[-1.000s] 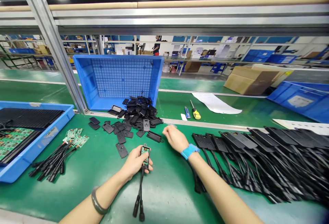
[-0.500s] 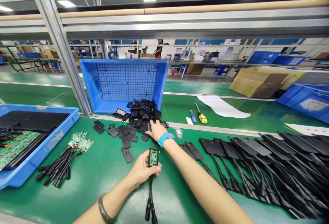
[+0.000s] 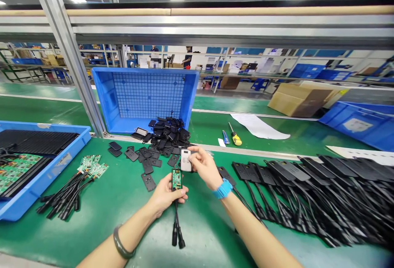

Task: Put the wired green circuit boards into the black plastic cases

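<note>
Small, flat, black-cased green circuit board (image 3: 177, 181) sits in the left hand (image 3: 169, 194), which grips it above the shiny green table (image 3: 209, 235). The right hand (image 3: 204, 170) pinches a flat, pale grey cover (image 3: 185, 160) nearby.

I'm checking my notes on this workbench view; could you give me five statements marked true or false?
1. The left hand has a circuit board in its grip. True.
2. The right hand has nothing in its grip. False: it holds a cover plate.
3. A blue wristband is on the right wrist. True.
4. The yellow-handled screwdriver lies left of the utility knife. False: it lies to the right.
5. Black casing parts spill from the blue crate. True.
</note>
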The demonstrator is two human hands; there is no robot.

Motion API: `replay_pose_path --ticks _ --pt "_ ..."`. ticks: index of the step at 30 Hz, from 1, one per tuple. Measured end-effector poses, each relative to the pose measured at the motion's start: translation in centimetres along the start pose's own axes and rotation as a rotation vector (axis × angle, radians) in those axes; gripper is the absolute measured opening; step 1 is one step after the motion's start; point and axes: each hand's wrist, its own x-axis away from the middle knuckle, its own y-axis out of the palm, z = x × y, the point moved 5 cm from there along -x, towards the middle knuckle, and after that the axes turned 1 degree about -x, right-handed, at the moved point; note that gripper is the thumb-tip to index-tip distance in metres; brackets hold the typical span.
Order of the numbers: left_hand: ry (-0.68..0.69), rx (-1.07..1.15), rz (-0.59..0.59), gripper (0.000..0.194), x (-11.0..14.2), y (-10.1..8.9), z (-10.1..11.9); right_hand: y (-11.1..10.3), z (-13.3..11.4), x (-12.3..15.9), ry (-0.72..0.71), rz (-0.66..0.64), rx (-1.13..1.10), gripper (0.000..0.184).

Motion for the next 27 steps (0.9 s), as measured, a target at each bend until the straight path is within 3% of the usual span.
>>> replay_pose_path --ticks 2,7,14,19,21,24,27 --pt "0.008 0.002 -0.047 0.068 0.0 0.2 0.0 0.0 0.0 2.3 0.02 -0.035 -0.248 0.028" --pt "0.044 0.021 -0.12 0.061 0.0 0.5 -0.2 1.1 0.8 5.3 0.077 -0.112 -0.37 0.032" --pt "0.049 -0.163 -0.103 0.047 -0.1 0.7 -0.2 1.5 1.6 5.6 0.131 -0.072 -0.429 0.04" --pt "0.052 -0.282 -0.125 0.049 0.2 1.1 -0.3 1.9 1.6 5.6 0.193 -0.184 -0.45 0.044" --pt "0.029 -0.301 -0.112 0.044 0.4 1.2 -0.4 1.8 1.5 5.6 0.201 -0.171 -0.462 0.044" --pt "0.025 -0.319 -0.084 0.041 0.6 1.5 -0.4 1.8 1.2 5.9 0.188 -0.097 -0.4 0.041" --pt "0.086 -0.246 -0.082 0.059 0.7 1.9 -0.3 1.7 0.2 6.4 0.051 -0.012 -0.112 0.041"
